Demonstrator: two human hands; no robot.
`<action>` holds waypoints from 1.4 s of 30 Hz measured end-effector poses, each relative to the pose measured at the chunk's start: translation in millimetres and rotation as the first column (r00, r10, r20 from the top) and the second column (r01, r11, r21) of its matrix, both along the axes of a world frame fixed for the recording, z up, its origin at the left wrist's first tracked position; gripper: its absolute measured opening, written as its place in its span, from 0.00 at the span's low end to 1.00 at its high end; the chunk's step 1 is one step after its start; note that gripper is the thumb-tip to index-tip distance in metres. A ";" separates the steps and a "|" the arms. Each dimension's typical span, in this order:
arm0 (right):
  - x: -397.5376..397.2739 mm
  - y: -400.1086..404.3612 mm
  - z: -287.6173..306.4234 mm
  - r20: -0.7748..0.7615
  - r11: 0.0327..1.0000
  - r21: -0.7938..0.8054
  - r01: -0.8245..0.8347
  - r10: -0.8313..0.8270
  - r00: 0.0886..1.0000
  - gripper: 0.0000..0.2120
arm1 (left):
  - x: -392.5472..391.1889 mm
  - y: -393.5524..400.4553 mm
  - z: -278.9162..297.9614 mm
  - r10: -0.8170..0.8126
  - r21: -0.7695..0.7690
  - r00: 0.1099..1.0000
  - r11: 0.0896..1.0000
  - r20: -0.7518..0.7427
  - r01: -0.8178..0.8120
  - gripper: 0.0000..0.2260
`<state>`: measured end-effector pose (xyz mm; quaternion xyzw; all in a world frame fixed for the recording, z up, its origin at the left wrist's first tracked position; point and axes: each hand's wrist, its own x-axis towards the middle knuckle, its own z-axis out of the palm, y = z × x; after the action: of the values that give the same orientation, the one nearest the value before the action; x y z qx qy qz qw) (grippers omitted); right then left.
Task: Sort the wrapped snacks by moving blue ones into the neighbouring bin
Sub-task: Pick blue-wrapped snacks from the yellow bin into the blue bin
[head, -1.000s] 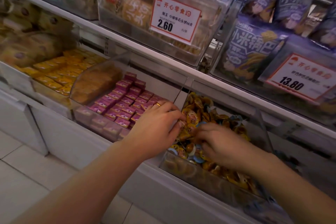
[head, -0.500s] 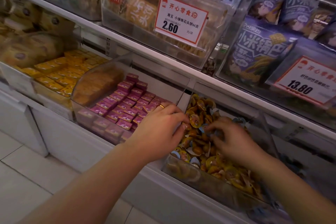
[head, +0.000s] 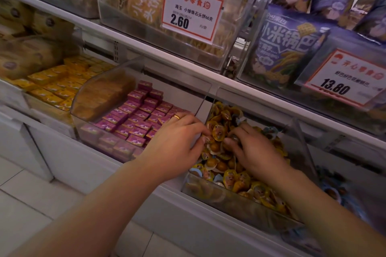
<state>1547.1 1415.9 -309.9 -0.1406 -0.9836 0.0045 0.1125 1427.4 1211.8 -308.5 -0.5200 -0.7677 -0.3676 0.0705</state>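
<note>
A clear bin on the lower shelf holds a heap of small yellow-wrapped snacks. A few blue-wrapped snacks lie mixed in near its front. My left hand, with a gold ring, hangs over the bin's left wall. Its fingers are curled and a wrapper edge shows at the fingertips. My right hand is sunk in the middle of the heap, thumb and fingers pinching a snack whose colour I cannot tell. The neighbouring bin on the right shows blue wrappers.
Left of the heap is a bin of pink boxes, then yellow boxes. A white shelf edge runs just above the hands, carrying bins with price tags. White tiled floor lies below.
My right hand has moved from the front of the heap up to its middle, close to my left hand. The left hand has stayed at the bin's left wall.
</note>
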 end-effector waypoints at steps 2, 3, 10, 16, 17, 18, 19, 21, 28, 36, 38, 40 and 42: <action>-2.6 -15.6 7.1 0.065 0.997 0.035 -0.062 0.060 0.996 0.13 | 1.0 1.4 -0.1 0.003 0.009 1.000 1.000 0.003 -0.003 0.09; -5.6 -24.9 7.8 0.133 0.993 0.047 -0.106 0.099 0.986 0.10 | 1.5 1.8 -0.2 0.002 0.010 1.000 1.000 0.005 -0.002 0.09; -31.8 -50.1 -1.9 0.483 0.921 -0.377 -0.101 0.289 0.826 0.14 | 1.4 2.2 -1.2 0.016 0.001 1.000 1.000 0.003 -0.016 0.09; -36.0 -52.4 -12.2 0.408 0.911 -0.382 -0.158 0.319 0.855 0.10 | -0.6 1.9 -2.1 0.009 0.002 1.000 1.000 0.011 -0.009 0.09; -35.4 -52.1 -14.4 0.369 0.902 -0.401 -0.157 0.317 0.874 0.09 | -0.7 1.3 -2.1 0.003 0.004 1.000 1.000 0.013 -0.003 0.09; -34.2 -51.5 -15.7 0.327 0.890 -0.432 -0.144 0.303 0.895 0.10 | -0.8 0.7 -2.1 -0.003 0.005 1.000 1.000 0.013 0.003 0.09; -32.5 -50.8 -16.6 0.291 0.876 -0.467 -0.124 0.285 0.913 0.11 | -0.8 0.4 -2.2 -0.007 0.007 1.000 1.000 0.013 0.007 0.09; -27.6 -49.5 -18.7 0.241 0.850 -0.514 -0.114 0.271 0.932 0.13 | -1.7 0.4 -2.9 -0.009 0.016 1.000 1.000 0.012 0.009 0.10; 3.9 -12.4 11.5 -0.139 0.783 -0.620 0.048 -0.170 0.976 0.08 | 2.8 3.9 -0.6 0.020 0.014 0.999 1.000 -0.036 -0.020 0.10; 69.3 2.1 16.2 -0.170 0.155 -0.982 -0.106 -0.493 0.854 0.10 | 53.8 29.1 -0.2 -0.148 0.156 0.989 0.977 0.002 0.145 0.11; 74.9 -1.9 13.7 -0.199 0.060 -0.978 -0.201 -0.562 0.803 0.09 | 62.1 39.3 -8.3 -0.192 0.042 0.974 0.981 0.117 0.188 0.13; 80.5 -4.0 14.8 -0.236 0.095 -0.970 -0.226 -0.607 0.759 0.08 | 61.2 50.4 -16.8 -0.159 -0.140 0.971 0.973 0.178 0.185 0.17; 87.1 -5.0 17.5 -0.264 0.187 -0.964 -0.188 -0.606 0.751 0.07 | 55.2 60.6 -20.2 -0.113 -0.337 0.976 0.926 0.186 0.172 0.19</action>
<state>1634.3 1410.9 -292.4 -0.3133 -0.6295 0.6413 0.3072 1482.5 1272.4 -328.7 -0.5470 -0.7842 -0.2702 -0.1132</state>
